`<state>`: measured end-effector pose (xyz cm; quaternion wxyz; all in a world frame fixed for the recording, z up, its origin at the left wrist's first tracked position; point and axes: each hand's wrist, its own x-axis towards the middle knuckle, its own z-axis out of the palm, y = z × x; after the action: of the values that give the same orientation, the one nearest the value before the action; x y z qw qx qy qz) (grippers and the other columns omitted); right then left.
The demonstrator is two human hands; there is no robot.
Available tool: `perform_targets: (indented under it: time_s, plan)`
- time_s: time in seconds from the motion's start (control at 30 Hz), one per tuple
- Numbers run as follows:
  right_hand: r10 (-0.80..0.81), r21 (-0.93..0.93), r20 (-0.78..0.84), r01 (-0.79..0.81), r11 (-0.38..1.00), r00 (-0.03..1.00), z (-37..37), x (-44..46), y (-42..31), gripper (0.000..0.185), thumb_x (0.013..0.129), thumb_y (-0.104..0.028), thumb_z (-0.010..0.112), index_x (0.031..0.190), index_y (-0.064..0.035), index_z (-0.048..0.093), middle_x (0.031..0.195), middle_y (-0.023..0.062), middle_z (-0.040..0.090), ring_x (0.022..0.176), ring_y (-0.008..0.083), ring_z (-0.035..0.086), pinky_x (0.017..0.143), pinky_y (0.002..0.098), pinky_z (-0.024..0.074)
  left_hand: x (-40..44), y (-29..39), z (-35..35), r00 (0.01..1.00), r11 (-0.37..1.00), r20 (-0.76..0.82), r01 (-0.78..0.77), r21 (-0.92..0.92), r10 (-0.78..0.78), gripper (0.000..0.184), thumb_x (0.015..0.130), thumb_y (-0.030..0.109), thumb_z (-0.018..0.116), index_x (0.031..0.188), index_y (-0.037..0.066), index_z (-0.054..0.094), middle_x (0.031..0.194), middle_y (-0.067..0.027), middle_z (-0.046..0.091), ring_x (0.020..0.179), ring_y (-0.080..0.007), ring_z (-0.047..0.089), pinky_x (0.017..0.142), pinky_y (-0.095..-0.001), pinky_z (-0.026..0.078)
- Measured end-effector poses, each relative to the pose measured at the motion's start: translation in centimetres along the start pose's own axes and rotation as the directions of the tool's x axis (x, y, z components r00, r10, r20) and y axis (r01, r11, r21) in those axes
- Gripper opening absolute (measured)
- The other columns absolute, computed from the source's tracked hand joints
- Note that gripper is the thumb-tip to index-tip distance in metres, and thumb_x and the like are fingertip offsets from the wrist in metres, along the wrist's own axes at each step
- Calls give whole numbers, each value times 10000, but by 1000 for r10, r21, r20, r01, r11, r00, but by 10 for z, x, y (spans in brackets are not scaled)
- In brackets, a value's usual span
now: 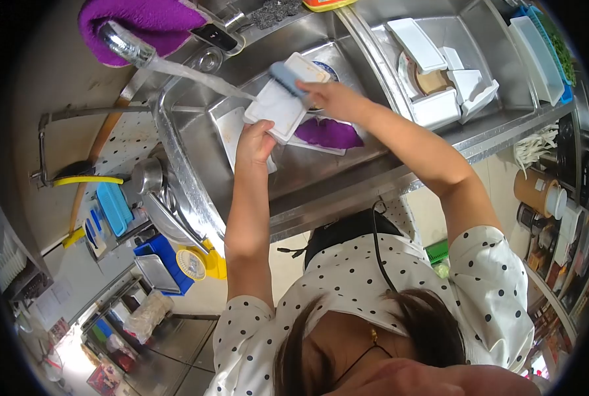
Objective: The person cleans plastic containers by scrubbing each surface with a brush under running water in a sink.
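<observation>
My left hand [257, 140] is closed on the near edge of a white rectangular plastic lid or shallow tray [276, 109], tilted over the left sink basin. In my right hand [337, 101] is a blue-grey scrubbing brush [286, 79], pressed to or just over the lid's upper part and slightly blurred. Water [202, 79] pours from the tap [126, 43] onto the lid. Beneath the hands, a purple cloth [329, 134] lies over white plastic pieces in the basin. Part of a blue-patterned dish [327, 68] shows behind the lid.
The right basin holds several white plastic containers and lids [416, 45] and a brown piece [432, 80]. A metal divider [373, 59] separates the basins. Another purple cloth [156, 23] hangs by the tap. A steel scourer [275, 13] sits on the back ledge.
</observation>
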<state>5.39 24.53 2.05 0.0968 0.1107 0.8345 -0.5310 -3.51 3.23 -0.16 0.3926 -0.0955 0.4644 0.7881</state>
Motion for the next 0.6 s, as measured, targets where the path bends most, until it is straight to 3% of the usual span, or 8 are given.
perform_targets:
  time_s: [0.03, 0.1, 0.13, 0.17, 0.27, 0.33, 0.5, 0.6]
  plan:
    - [111, -3, 72, -111, 994, 991, -16, -7, -15, 402, 932, -184, 492, 1331, -217, 460, 1108, 178, 612, 978, 296, 618, 862, 357, 466, 3, 3, 9, 1000, 1000, 25, -15, 16, 15, 633, 650, -99, 474, 1274, -20, 408, 1209, -174, 513, 1143, -336, 507, 1004, -467, 414]
    - [-144, -108, 103, 155, 982, 984, 2, -26, -24, 407, 932, -184, 494, 1336, -210, 453, 1110, 180, 611, 974, 300, 617, 855, 362, 466, 11, 2, 11, 996, 1000, 92, -9, -6, 10, 643, 647, -109, 473, 1280, -24, 401, 1219, -179, 508, 1150, -334, 503, 1008, -473, 410]
    - [-264, -149, 127, 281, 948, 956, 9, -33, -25, 409, 932, -184, 494, 1339, -206, 450, 1112, 181, 610, 972, 302, 617, 851, 365, 467, 16, 0, 8, 999, 998, 27, 39, 54, -41, 648, 641, -111, 481, 1280, -32, 400, 1219, -179, 510, 1155, -336, 500, 1008, -476, 409]
    - [-387, -177, 34, 387, 905, 921, 5, -29, -17, 408, 933, -164, 489, 1337, -198, 451, 1099, 190, 608, 975, 319, 610, 857, 367, 466, 21, -3, 8, 997, 999, 75, 26, 24, -28, 624, 640, -110, 486, 1256, -33, 417, 1197, -172, 520, 1135, -329, 512, 1000, -467, 418]
    - [-121, -101, 0, 120, 988, 993, -25, -15, 4, 396, 940, -216, 448, 1336, -228, 450, 1082, 159, 628, 930, 324, 623, 850, 390, 474, 18, 9, 28, 985, 998, 160, 67, 11, -67, 599, 651, -139, 463, 1235, -9, 431, 1174, -160, 529, 1107, -314, 531, 997, -448, 418]
    - [-308, -235, 12, 302, 924, 951, -9, -25, -7, 391, 930, -247, 469, 1321, -262, 467, 949, 182, 640, 812, 354, 619, 749, 409, 494, 19, 8, 30, 984, 996, 152, 91, 14, -92, 599, 656, -154, 447, 1236, -7, 427, 1180, -164, 526, 1113, -315, 529, 1005, -445, 410]
    - [-212, -226, 60, 220, 949, 975, -18, -30, -18, 395, 921, -236, 477, 1316, -260, 472, 956, 189, 633, 842, 368, 609, 758, 430, 480, 29, 19, 19, 989, 997, 121, 80, 3, -79, 568, 637, -162, 444, 1192, -42, 463, 1167, -181, 539, 1107, -329, 535, 1008, -452, 411]
    - [-468, -240, 2, 455, 858, 884, -4, -53, -8, 400, 920, -235, 478, 1320, -249, 468, 919, 189, 639, 820, 355, 618, 739, 430, 477, 28, 27, 17, 992, 1000, 124, 1, 18, -3, 559, 629, -161, 461, 1175, -40, 483, 1139, -178, 557, 1070, -315, 556, 983, -435, 433]
